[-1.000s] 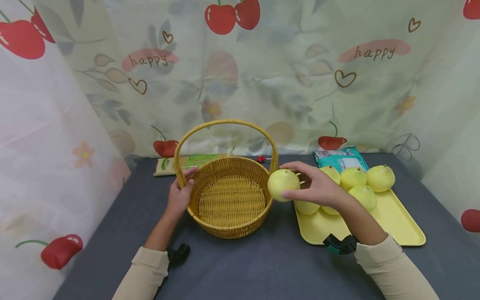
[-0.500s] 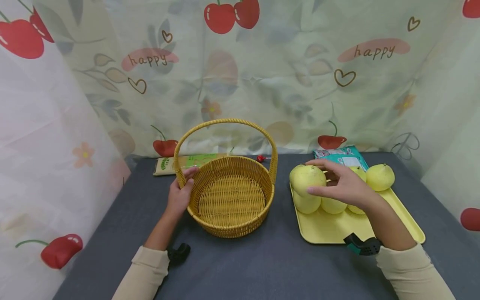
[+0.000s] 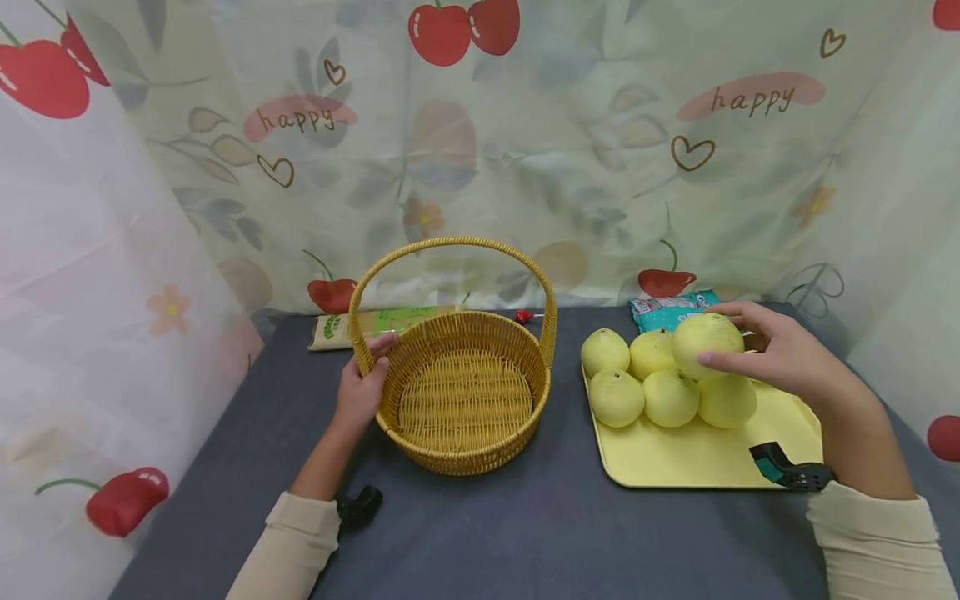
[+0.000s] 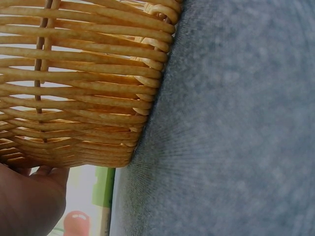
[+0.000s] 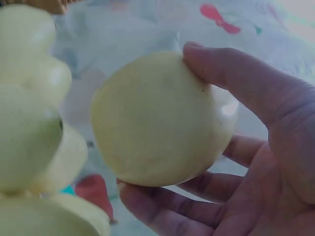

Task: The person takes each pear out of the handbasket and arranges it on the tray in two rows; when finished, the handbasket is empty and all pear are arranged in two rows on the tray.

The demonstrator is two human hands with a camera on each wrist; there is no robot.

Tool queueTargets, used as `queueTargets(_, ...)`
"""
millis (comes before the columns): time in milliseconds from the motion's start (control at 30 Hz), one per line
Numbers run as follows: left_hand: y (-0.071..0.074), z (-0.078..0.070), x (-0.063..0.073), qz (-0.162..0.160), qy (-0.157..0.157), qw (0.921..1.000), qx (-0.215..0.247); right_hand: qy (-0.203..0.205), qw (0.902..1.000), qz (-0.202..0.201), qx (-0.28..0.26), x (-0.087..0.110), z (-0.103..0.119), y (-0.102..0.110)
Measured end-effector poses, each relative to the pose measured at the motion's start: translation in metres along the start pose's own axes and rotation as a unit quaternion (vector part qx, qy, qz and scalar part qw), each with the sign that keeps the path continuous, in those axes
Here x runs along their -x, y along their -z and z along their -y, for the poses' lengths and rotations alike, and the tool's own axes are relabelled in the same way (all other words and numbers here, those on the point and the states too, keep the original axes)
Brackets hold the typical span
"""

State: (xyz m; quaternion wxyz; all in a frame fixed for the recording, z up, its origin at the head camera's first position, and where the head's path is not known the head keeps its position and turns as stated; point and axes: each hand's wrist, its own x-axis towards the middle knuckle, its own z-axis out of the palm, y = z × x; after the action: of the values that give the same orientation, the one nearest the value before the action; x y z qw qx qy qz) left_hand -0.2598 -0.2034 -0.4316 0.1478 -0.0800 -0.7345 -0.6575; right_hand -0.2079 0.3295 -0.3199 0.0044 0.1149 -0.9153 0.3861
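My left hand grips the left side of the golden wicker basket, where the arched handle meets the rim. Nothing lies inside the basket. In the left wrist view the woven wall fills the upper left, with part of that hand below. My right hand holds a round, pale yellow-green fruit between thumb and fingers, over the back of the yellow tray. Several matching fruits sit on the tray in two rows. The right wrist view shows the held fruit apart from the others.
A dark grey cloth covers the table. Behind the basket lie a flat green-and-tan packet and a small red item. A teal packet is behind the tray. Printed curtains enclose the back and sides.
My right hand has carried the fruit rightward from beside the basket to above the tray's back row. My left hand and the basket have stayed in place.
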Motion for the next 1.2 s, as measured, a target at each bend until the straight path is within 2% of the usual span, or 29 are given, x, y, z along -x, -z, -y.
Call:
queueTargets(333,-0.002,-0.001,0.0,-0.005,-0.002,1.0,0.001,-0.023,0.9982,-0.032,0.045,0.016,-0.037,0.026)
queueTargets(600,0.0,0.001,0.0,-0.005,-0.005,1.0,0.004,-0.06,0.9942,-0.026,0.086,0.029,-0.059,0.043)
queueTargets(700,0.001,0.001,0.0,-0.003,-0.004,1.0,0.004,-0.068,0.9911,-0.01,0.114,0.028,-0.067,0.046)
queueTargets(867,0.002,0.002,0.0,-0.002,-0.003,1.0,0.005,-0.086,0.9849,0.04,0.145,0.023,-0.082,0.044)
queueTargets(967,0.001,0.003,0.0,0.0,0.002,1.0,0.002,-0.09,0.986,0.057,0.128,0.023,-0.092,0.042)
queueTargets(1200,0.0,0.002,0.0,0.001,-0.001,1.0,0.008,-0.076,0.9899,0.067,0.1,0.025,-0.109,0.037)
